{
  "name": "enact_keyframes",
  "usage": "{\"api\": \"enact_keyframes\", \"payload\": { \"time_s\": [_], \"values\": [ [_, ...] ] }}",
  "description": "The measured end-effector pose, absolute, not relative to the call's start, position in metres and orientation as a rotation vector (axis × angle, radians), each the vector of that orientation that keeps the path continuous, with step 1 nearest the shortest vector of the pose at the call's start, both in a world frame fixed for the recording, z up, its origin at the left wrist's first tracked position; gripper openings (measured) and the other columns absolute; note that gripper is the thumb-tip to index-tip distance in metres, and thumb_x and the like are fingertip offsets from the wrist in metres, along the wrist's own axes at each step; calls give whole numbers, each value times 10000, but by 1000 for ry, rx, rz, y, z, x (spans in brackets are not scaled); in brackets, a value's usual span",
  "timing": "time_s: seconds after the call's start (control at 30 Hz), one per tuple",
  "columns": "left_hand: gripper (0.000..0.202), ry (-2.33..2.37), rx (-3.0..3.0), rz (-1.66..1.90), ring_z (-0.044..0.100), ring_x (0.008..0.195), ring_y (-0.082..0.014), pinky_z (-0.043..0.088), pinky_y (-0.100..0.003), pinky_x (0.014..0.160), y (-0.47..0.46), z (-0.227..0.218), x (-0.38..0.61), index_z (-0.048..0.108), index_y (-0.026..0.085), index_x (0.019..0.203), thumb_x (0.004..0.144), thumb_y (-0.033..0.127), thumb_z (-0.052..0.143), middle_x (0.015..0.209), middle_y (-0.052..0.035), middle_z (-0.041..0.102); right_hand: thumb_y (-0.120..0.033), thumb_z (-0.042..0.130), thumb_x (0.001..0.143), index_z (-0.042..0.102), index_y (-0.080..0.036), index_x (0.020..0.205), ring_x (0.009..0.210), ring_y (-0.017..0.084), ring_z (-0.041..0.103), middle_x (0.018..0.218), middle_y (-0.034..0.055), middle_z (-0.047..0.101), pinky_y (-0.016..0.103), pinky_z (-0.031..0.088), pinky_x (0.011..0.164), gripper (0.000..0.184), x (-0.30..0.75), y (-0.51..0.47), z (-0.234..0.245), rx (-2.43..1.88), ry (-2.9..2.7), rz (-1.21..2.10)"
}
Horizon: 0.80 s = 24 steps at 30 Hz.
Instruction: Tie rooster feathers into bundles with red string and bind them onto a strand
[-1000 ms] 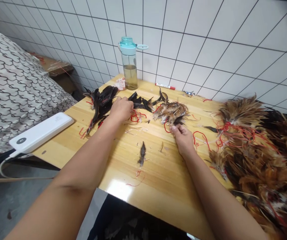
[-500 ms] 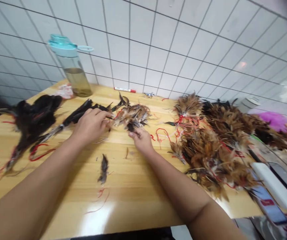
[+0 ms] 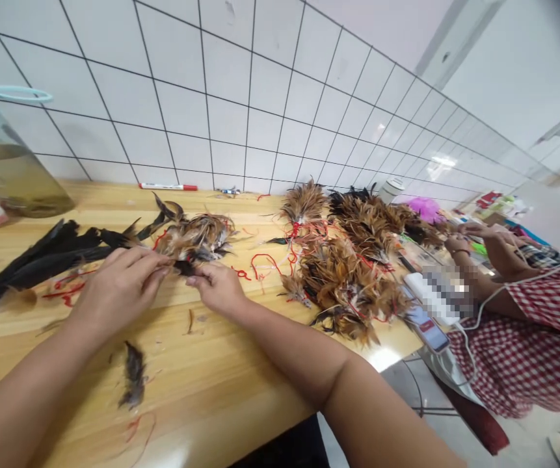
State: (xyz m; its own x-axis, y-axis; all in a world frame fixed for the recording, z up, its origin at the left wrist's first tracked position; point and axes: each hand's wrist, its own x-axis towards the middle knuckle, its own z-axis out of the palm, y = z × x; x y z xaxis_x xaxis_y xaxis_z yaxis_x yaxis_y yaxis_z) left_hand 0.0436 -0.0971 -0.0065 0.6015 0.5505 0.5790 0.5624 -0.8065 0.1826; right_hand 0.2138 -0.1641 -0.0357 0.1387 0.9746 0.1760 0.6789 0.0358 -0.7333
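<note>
My right hand (image 3: 221, 290) pinches a small dark feather (image 3: 184, 267) between thumb and fingers, low over the table. Close beside it, my left hand (image 3: 120, 284) is closed, its fingertips near the same feather; what they hold is too small to make out. Just behind both hands lies a loose pile of brown and grey feathers (image 3: 206, 233). Long black feathers (image 3: 60, 250) stretch out to the left, partly behind my left hand. A single dark feather (image 3: 134, 376) rests on the wood nearer to me, with thin red thread (image 3: 134, 426) below it.
Brown feather bunches tied with red string (image 3: 352, 279) cover the table's right part. A bottle (image 3: 13, 175) stands at far left, a red-capped marker (image 3: 167, 186) by the tiled wall. A phone (image 3: 428, 328) lies at the right edge; a person in checked clothing (image 3: 547, 331) sits beyond.
The view has swung to the right, bringing the other person into sight. My left hand has moved from the black feathers to beside my right hand, which still pinches the dark feather.
</note>
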Motion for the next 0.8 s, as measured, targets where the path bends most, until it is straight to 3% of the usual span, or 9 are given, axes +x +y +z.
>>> {"api": "enact_keyframes", "payload": {
  "time_s": [0.13, 0.4, 0.8],
  "values": [
    [218, -978, -2805, -1070, 598, 922, -262, 496, -400, 889, -100, -3, 46, 636, 291, 926, 915, 337, 423, 945, -56, 688, -314, 630, 894, 717, -220, 869, 905, 148, 614, 917, 11, 682, 232, 462, 802, 131, 214, -164, -36, -1712, -1631, 498],
    [216, -1002, -2807, -1132, 603, 919, -275, 492, -403, 884, -104, -1, 49, 631, 291, 910, 916, 333, 419, 919, -66, 689, -312, 637, 893, 712, -222, 882, 872, 135, 607, 918, 6, 674, 217, 450, 773, 118, 212, -165, -35, -1709, -1642, 496],
    [224, -1033, -2731, -1326, 612, 933, -324, 460, -495, 922, -117, 23, 52, 630, 422, 1008, 850, 350, 487, 944, -50, 672, -320, 594, 913, 706, -236, 898, 929, 147, 623, 984, 13, 703, 226, 456, 766, 141, 211, -167, -35, -1714, -1724, 463]
  ]
}}
